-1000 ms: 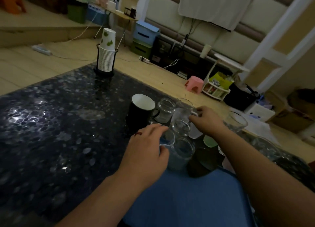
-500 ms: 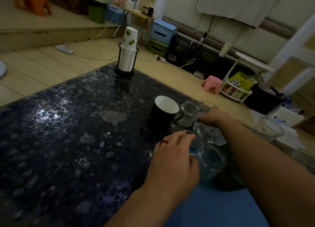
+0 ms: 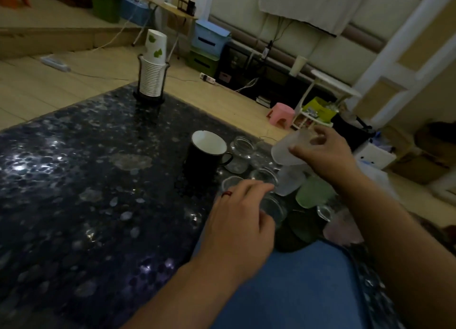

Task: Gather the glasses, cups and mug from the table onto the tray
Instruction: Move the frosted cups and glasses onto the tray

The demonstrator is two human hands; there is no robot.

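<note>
A blue tray [image 3: 283, 291] lies at the near edge of the dark speckled table [image 3: 74, 193]. My left hand [image 3: 241, 220] grips a clear glass [image 3: 272, 207] at the tray's far end. My right hand [image 3: 323, 151] holds a frosted white cup [image 3: 283, 148], lifted and tilted above the cluster. A black mug [image 3: 204, 153] with a white inside stands on the table, with a small clear jar [image 3: 239, 153] beside its handle. A second frosted cup [image 3: 288, 180], a pale green cup [image 3: 311, 193] and a dark green cup [image 3: 296, 230] crowd behind my left hand.
A stack of paper cups [image 3: 153, 67] in a black wire holder stands at the table's far corner. Beyond the far edge are the wooden floor, a pink stool [image 3: 281, 112] and storage boxes. Another clear glass [image 3: 325, 211] sits under my right forearm.
My right hand has risen from the cluster with the frosted white cup, tilted in the air. My left hand stays on the clear glass. The camera has shifted left.
</note>
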